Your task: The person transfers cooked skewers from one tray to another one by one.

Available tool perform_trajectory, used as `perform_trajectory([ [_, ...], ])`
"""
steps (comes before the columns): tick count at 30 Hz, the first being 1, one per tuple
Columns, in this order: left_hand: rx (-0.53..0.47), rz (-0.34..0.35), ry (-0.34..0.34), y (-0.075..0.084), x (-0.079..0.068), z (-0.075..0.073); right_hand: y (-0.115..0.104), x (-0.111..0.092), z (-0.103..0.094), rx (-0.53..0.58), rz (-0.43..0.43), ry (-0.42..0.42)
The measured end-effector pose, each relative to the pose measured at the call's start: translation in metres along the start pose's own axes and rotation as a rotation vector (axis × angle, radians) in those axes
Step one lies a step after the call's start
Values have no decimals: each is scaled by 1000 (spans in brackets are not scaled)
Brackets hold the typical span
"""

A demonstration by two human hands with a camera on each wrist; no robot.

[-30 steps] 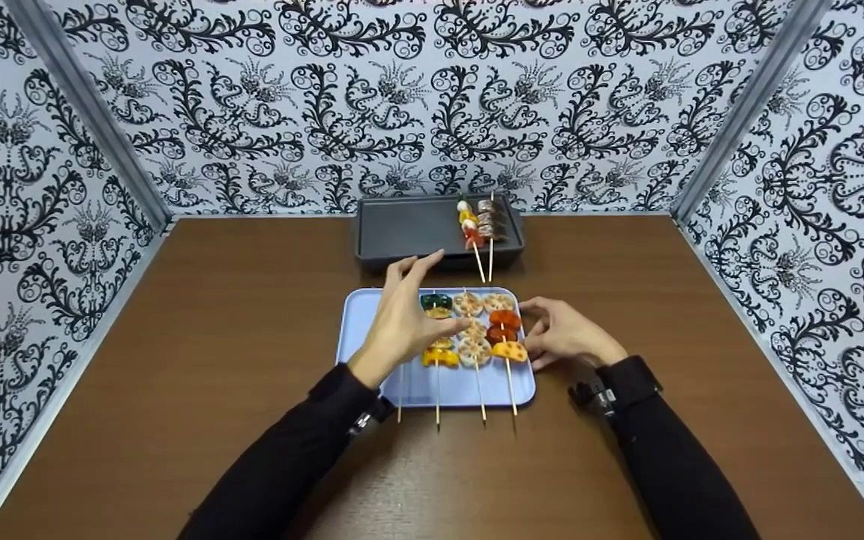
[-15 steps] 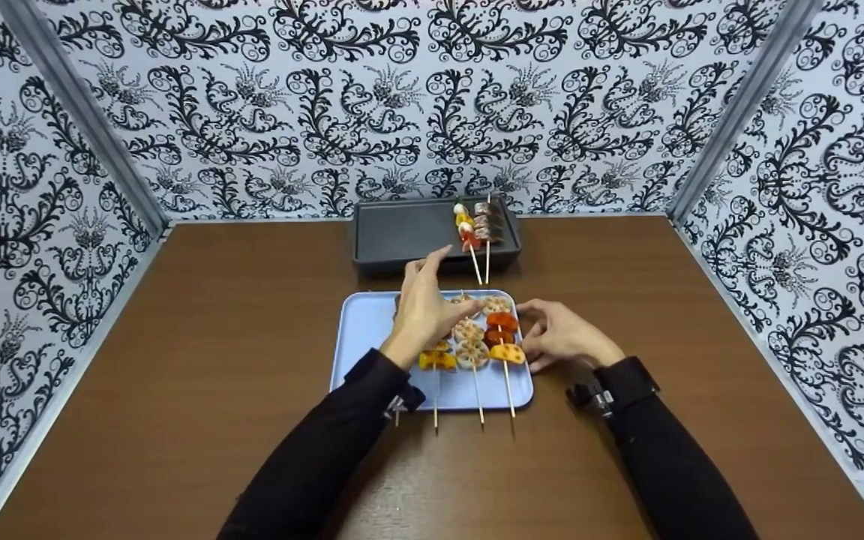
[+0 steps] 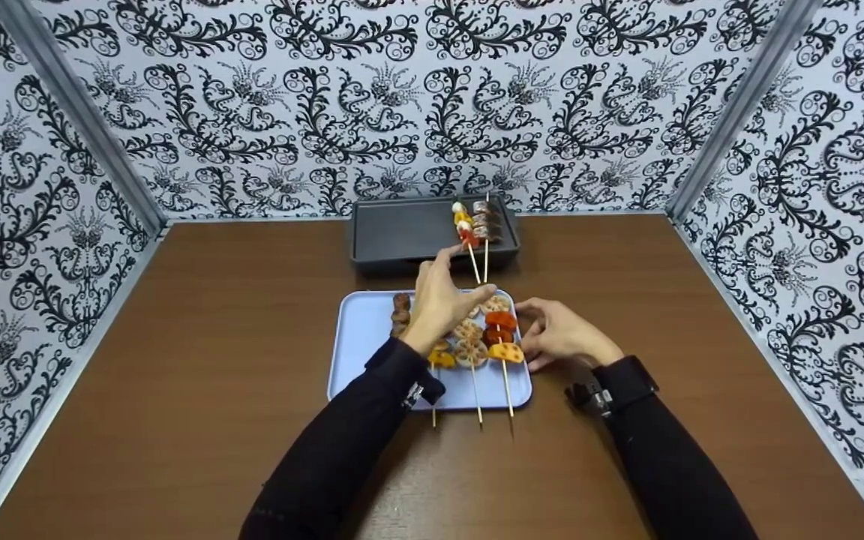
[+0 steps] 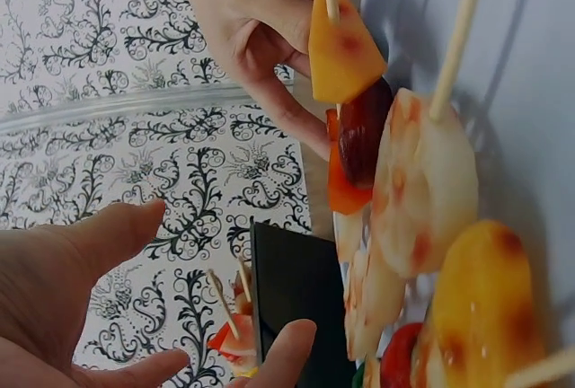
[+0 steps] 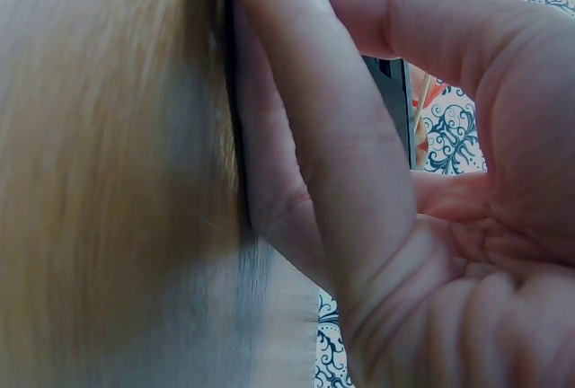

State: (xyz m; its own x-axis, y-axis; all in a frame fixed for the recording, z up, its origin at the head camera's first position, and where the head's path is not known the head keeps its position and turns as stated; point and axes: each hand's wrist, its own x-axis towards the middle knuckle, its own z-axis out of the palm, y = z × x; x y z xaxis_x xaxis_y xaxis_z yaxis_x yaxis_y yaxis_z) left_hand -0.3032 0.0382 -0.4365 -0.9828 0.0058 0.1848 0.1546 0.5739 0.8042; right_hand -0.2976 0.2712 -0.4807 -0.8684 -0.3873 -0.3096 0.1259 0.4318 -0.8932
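Observation:
My left hand point(image 3: 438, 304) reaches over the light blue tray point(image 3: 357, 337), thumb apart and fingers stretched toward the grill pan. It holds nothing; the left wrist view shows its fingers point(image 4: 289, 348) spread. My right hand point(image 3: 567, 330) grips the tray's right edge with curled fingers. On the tray lie several skewers: brown meat chunks point(image 3: 400, 307) at left, a yellow-ended one point(image 3: 442, 359) partly hidden by my left hand, lotus root slices point(image 3: 470, 352), and a skewer with an orange piece, a dark piece and a yellow slice point(image 3: 506, 352) beside my right hand.
Behind the tray stands a dark grey grill pan point(image 3: 402, 232). Two skewers lie at its right side, one with white, yellow and red pieces point(image 3: 463, 225), one with dark, pale-topped pieces point(image 3: 483, 221). Patterned walls point(image 3: 402, 105) enclose the brown table point(image 3: 214, 337).
My left hand has moved right across the tray, uncovering the meat skewer and overlapping the lower sticks of the pan's skewers in view. My right hand has stayed at the tray's edge.

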Motion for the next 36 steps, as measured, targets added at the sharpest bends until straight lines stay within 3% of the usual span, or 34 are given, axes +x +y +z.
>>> perform_trajectory([
  [13, -131, -153, -28, 1, 15, 9, -2, -1, -2, 11, -7, -4],
  [25, -216, -214, -29, 6, 19, 13, -1, -3, -2, 16, -31, -17],
  [36, -323, -275, -29, -3, 23, 9, 0, -2, -1, 13, -19, -4],
])
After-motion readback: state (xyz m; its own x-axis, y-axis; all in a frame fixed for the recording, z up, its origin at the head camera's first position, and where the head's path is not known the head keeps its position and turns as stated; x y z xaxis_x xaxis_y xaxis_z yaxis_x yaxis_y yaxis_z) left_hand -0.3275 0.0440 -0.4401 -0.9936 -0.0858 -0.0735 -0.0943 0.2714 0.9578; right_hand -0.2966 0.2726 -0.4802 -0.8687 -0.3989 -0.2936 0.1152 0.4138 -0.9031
